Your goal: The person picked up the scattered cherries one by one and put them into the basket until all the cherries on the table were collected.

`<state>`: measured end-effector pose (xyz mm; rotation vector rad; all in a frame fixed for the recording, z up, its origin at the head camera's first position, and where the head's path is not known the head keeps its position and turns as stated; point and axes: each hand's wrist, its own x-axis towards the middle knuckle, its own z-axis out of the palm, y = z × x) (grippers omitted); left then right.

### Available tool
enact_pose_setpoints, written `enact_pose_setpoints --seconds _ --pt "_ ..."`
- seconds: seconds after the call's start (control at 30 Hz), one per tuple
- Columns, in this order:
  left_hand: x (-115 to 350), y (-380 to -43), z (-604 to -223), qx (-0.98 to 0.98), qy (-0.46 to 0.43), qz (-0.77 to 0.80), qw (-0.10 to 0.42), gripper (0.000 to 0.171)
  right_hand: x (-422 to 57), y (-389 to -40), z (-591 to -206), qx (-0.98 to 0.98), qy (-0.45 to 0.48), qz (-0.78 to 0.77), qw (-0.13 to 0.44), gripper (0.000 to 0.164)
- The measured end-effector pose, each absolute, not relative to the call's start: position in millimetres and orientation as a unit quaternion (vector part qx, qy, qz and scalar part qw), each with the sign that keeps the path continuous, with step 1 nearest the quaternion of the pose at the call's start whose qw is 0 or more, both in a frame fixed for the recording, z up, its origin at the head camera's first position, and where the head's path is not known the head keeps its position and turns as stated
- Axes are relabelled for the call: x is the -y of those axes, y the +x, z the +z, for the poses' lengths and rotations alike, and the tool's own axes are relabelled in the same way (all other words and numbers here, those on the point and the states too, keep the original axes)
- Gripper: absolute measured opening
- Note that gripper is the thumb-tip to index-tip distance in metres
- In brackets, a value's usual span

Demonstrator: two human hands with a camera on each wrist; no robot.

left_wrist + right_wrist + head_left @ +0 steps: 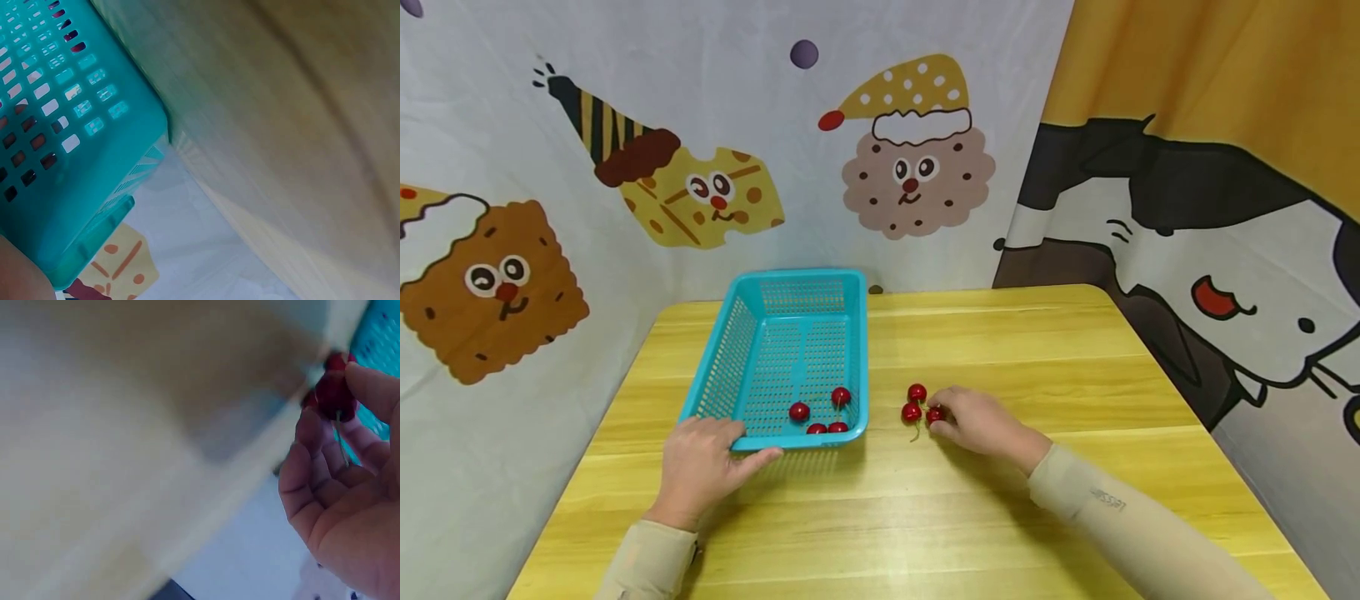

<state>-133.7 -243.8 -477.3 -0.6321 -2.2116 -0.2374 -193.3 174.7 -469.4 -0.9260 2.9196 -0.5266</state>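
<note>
One right hand (981, 421), sleeved at the wrist. Its grip: thumb and fingertips together, clamped on a single cherry. Held cherry (935, 415): red, glossy, with a thin stem (341, 442) pointing toward the palm in the right wrist view. Whether it is lifted off the bench (880, 517) or touches it, cannot be told.

Two loose cherries (911, 413), red, on the bench just left of the held cherry, one farther from the person than the other; the right hand is the nearer hand to both.

One basket (861, 358), turquoise, perforated, open-topped, upright on the bench. Position: left of the grip, beyond the loose cherries, with a strip of bare wood between. Long axis: near to far. Governing relation, as judged: its right side wall faces the grip, so the held cherry lies sideways from the opening, level with the near end.

Four contained cherries (799, 412), in the basket's near right part, two partly hidden by the near rim.

One left hand (700, 462), holding the basket's near left corner, thumb along the near rim.

One printed backdrop (737, 83), cartoon figures, behind the bench.
</note>
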Motion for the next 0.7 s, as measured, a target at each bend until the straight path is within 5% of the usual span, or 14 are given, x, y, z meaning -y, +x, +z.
enact_pose_setpoints --seconds 0.33,0.7 --pt "245 -133 -476 0.872 -0.253 -0.094 0.409 0.073 -103 -209 -380 -0.915 -0.332 -0.212 -0.090 0.038" --pt "243 -134 -476 0.872 -0.253 -0.096 0.408 0.070 -1 -209 -413 -0.904 -0.413 -0.110 -0.006 0.036"
